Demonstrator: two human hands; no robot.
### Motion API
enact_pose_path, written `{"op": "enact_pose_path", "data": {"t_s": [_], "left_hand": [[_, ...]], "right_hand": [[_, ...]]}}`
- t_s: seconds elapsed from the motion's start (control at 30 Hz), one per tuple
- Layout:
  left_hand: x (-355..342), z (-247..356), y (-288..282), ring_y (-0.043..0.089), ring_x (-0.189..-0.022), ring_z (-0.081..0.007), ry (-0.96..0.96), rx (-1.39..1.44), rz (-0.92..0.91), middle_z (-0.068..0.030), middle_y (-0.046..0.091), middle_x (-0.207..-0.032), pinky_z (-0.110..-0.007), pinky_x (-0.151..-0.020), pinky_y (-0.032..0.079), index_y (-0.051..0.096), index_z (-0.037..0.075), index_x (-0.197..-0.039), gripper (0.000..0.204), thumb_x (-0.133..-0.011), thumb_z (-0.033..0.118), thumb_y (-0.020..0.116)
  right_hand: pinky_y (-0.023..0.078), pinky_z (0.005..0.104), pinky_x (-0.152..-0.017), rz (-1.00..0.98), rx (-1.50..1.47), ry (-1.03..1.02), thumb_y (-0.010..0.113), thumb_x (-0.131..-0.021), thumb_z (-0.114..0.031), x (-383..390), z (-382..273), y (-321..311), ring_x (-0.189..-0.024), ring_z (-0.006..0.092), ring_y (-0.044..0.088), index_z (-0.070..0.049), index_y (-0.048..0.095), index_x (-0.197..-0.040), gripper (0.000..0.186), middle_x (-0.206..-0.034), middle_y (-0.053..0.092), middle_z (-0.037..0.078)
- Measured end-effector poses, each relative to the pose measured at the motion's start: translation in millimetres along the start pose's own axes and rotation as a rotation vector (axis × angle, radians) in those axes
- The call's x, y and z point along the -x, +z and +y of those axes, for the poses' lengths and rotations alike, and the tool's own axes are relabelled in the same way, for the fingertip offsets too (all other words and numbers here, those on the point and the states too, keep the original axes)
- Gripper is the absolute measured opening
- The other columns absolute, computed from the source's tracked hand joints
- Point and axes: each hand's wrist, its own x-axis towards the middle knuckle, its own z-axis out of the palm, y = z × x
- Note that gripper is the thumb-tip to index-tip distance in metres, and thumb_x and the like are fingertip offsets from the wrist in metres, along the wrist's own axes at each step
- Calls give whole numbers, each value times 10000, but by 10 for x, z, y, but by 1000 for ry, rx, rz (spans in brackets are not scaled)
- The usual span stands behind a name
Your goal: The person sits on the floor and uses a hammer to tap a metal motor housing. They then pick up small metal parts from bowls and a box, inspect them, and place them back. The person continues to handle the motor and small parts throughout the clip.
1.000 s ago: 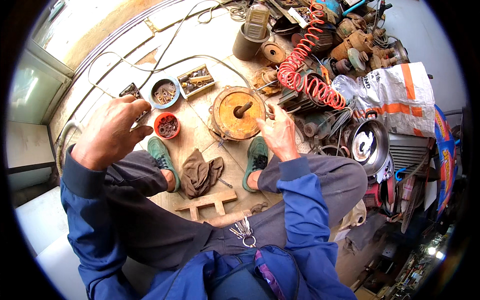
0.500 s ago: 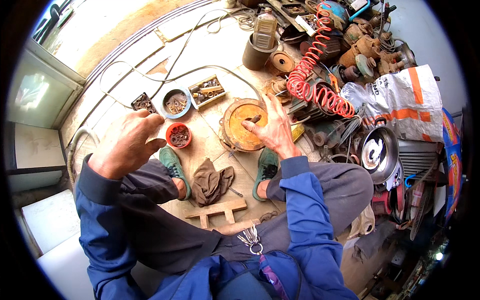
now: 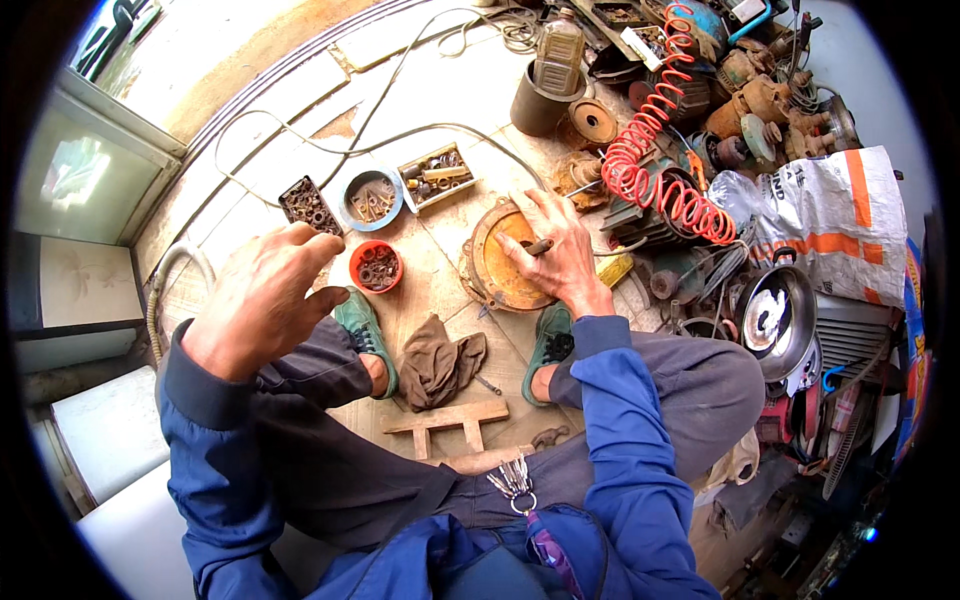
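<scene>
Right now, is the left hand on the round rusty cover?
No, the left hand hangs apart from the round rusty cover, left of the red bowl.

Round metal casing point(image 3: 503, 272): broad disc-like face, ochre-yellow with brown, rust-like patches, edged by a darker rim with a small lug near 9 o'clock; surface worn and dirty. Lies face up on the tiled floor point(image 3: 432, 300), just off the centre of the view toward 1 o'clock, its rim hidden from roughly 1 to 4 o'clock. A short, dark shaft point(image 3: 541, 247) stands out from the face, its free end pointing toward 2 o'clock in the view.
</scene>
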Motion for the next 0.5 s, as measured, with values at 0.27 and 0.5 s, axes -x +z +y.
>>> {"op": "enact_pose_path", "data": {"t_s": [0.27,0.5], "left_hand": [[35,9,-11,665,-1093,-399,7,9,3,-202,700,-1143,-465,-941,524,687,18,-1254,454,-853,181,822],[67,-174,95,661,-1019,-412,-29,69,10,-199,681,-1016,-482,-882,524,691,18,-1173,385,-856,196,818]], "right_hand": [[518,476,-1042,3,11,104,742,-907,-421,-106,5,69,-1229,417,580,-53,647,-1398,620,-1376,627,205],[467,506,-1086,-16,-22,329,643,-978,-524,-359,100,13,-1254,466,569,-60,609,-1440,656,-1361,635,254]]}}
